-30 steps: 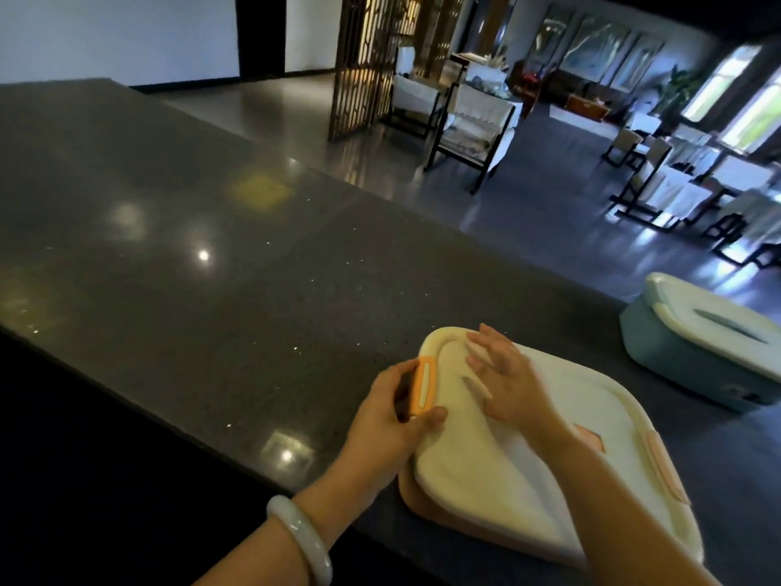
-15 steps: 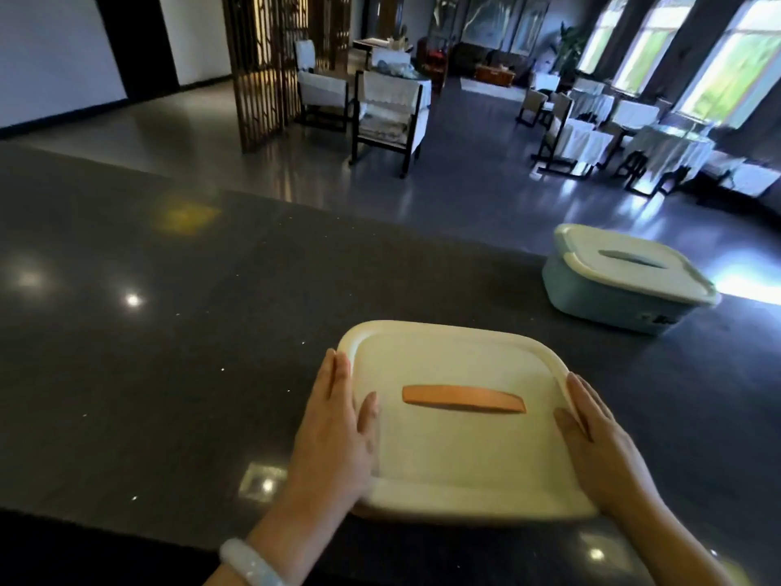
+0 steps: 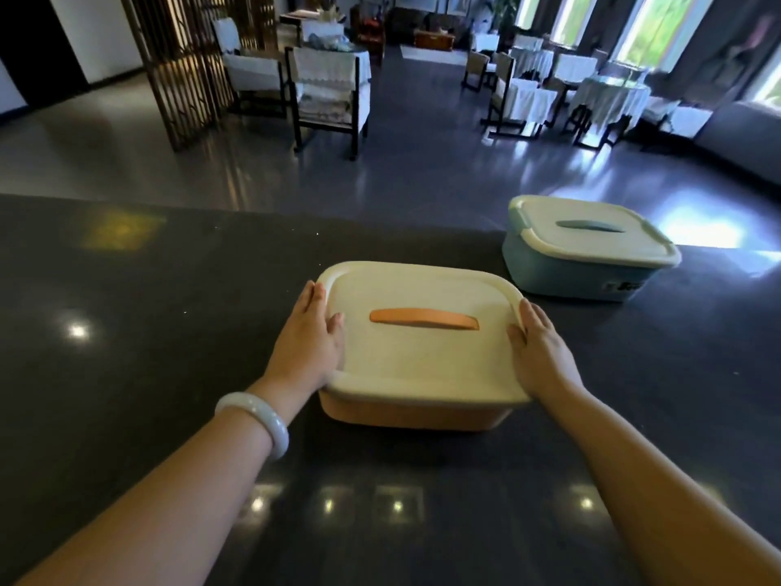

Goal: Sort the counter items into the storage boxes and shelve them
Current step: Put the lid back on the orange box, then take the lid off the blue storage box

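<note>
**A:** What have I got in the middle of the frame right now?

**B:** I'm looking down at the orange storage box (image 3: 410,414), sitting flat on the dark counter (image 3: 148,374) just below centre. Its cream lid (image 3: 422,357) is on, with the orange handle (image 3: 424,320) lying flat across the top.

**A:** And the hands?

**B:** One on each side. The left hand (image 3: 310,342) is at the left edge of the lid, fingers straight and laid along the rim, thumb resting on top of the lid. There's a pale bangle (image 3: 258,420) on that wrist. The right hand (image 3: 541,353) is at the right edge, fingers also extended and flat against the lid's side. Neither hand is curled round anything; both are pressing in flat-palmed.

**A:** Is the box off the counter?

**B:** I can't tell for sure. The base looks to be sitting on the surface.

**A:** Anything else on the counter?

**B:** Yes, a blue storage box (image 3: 566,277) to the centre right of the frame, near the counter's far edge, apart from the orange one. It has a pale lid (image 3: 591,230) closed on it with a blue handle (image 3: 590,227). Beyond the counter, across the top of the frame, I see a dining room with chairs (image 3: 329,95) and cloth-covered tables (image 3: 608,95), and a wooden lattice screen (image 3: 181,65) at upper left.
</note>
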The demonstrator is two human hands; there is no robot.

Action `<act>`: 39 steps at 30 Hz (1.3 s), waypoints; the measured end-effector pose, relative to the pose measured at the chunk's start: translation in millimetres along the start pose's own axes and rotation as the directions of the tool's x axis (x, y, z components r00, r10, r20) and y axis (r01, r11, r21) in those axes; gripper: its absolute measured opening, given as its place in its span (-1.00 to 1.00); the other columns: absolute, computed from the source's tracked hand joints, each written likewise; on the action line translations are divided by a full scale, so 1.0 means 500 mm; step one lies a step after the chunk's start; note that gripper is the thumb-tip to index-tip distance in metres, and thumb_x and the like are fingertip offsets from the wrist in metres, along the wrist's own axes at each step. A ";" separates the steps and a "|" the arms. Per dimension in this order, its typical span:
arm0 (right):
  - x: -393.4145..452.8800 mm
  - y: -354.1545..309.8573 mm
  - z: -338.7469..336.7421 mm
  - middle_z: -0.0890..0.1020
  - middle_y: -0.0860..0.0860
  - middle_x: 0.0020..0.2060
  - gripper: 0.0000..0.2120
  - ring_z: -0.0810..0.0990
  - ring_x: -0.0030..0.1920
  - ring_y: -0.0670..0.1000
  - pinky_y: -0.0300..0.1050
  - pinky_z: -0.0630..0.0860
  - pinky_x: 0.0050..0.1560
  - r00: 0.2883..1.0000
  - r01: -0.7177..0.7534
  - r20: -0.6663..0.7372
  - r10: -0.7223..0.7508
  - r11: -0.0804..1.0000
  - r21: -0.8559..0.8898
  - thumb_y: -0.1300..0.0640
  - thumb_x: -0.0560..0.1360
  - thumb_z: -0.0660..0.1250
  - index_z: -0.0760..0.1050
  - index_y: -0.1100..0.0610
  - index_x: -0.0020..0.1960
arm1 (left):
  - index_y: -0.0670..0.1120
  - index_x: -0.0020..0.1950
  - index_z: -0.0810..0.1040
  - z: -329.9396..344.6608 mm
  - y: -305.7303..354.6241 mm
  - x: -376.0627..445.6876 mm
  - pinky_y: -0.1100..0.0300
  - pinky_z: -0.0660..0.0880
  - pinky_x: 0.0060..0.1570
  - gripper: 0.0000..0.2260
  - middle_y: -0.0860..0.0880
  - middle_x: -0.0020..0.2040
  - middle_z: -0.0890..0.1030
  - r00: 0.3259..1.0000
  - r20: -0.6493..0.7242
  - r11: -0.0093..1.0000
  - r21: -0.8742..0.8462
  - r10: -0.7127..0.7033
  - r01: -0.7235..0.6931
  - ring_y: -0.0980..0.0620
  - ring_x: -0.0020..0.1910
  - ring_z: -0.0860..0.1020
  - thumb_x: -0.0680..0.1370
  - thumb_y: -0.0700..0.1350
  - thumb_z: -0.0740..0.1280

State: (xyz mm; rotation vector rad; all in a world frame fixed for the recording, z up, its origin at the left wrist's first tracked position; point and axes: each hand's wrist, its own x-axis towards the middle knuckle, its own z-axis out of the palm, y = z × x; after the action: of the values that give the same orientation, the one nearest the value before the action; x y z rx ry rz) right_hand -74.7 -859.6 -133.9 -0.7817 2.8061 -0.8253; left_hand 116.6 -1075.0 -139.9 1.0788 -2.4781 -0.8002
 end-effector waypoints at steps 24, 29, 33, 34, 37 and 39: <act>0.446 -0.039 0.072 0.06 -0.01 0.55 -0.50 0.34 0.38 0.14 -0.02 0.37 0.23 0.997 0.076 0.002 -0.076 0.997 0.013 0.09 0.66 -0.03 -0.04 0.07 0.57 | -0.06 0.59 -0.02 0.059 0.044 0.410 0.09 0.12 0.47 -0.48 0.02 0.60 -0.06 0.992 0.003 0.986 0.117 -0.123 0.122 -0.01 0.55 0.07 0.67 0.00 0.07; 0.443 -0.041 0.059 0.00 0.05 0.56 -0.46 0.17 0.49 0.14 0.01 0.25 0.38 0.992 0.096 0.072 -0.102 0.992 0.078 0.03 0.66 0.01 -0.08 0.08 0.57 | -0.12 0.57 0.08 0.051 0.071 0.395 0.00 0.17 0.46 -0.50 -0.04 0.59 0.04 0.993 -0.027 0.950 0.292 -0.111 0.114 -0.07 0.53 0.12 0.67 0.03 0.04; 0.424 -0.015 0.002 0.08 0.06 0.55 -0.47 0.06 0.53 0.08 0.03 0.08 0.50 0.976 0.206 0.049 -0.213 0.972 0.111 0.02 0.63 0.10 0.05 0.11 0.55 | -0.17 0.52 0.22 0.081 0.150 0.356 0.03 0.11 0.50 -0.51 -0.08 0.56 0.13 0.991 -0.068 0.934 0.349 0.112 -0.082 -0.05 0.53 0.14 0.64 0.02 0.15; 0.418 0.000 -0.022 0.14 0.06 0.53 -0.48 0.10 0.52 0.08 0.04 0.12 0.49 0.974 0.226 0.011 -0.228 0.969 0.105 0.02 0.63 0.11 0.11 0.11 0.54 | -0.15 0.52 0.24 0.096 0.182 0.343 0.04 0.11 0.50 -0.52 -0.07 0.56 0.14 0.985 -0.064 0.939 0.317 0.159 -0.131 -0.04 0.52 0.14 0.64 0.01 0.17; 0.414 0.069 -0.100 0.27 0.09 0.47 -0.52 0.24 0.46 0.14 0.04 0.22 0.43 0.967 0.237 -0.106 -0.230 0.970 0.060 0.04 0.61 0.18 0.23 0.17 0.48 | -0.15 0.48 0.32 0.144 0.285 0.310 0.10 0.15 0.48 -0.56 -0.07 0.52 0.23 0.944 -0.056 0.924 0.231 0.326 -0.305 -0.03 0.49 0.22 0.62 -0.04 0.22; 0.426 0.136 -0.155 0.31 0.13 0.45 -0.53 0.27 0.43 0.17 0.02 0.21 0.41 0.970 0.188 -0.160 -0.182 0.982 0.024 0.07 0.60 0.21 0.27 0.20 0.45 | -0.16 0.45 0.36 0.184 0.354 0.298 0.16 0.14 0.45 -0.58 -0.08 0.48 0.28 0.912 -0.046 0.904 0.163 0.407 -0.395 -0.02 0.46 0.26 0.61 -0.06 0.24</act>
State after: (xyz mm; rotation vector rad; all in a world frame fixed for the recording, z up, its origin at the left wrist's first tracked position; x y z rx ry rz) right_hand -307.5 -882.3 -97.0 -1.0283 2.8738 -1.0096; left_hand -127.5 -1053.8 -95.3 0.5897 -2.5949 -0.4417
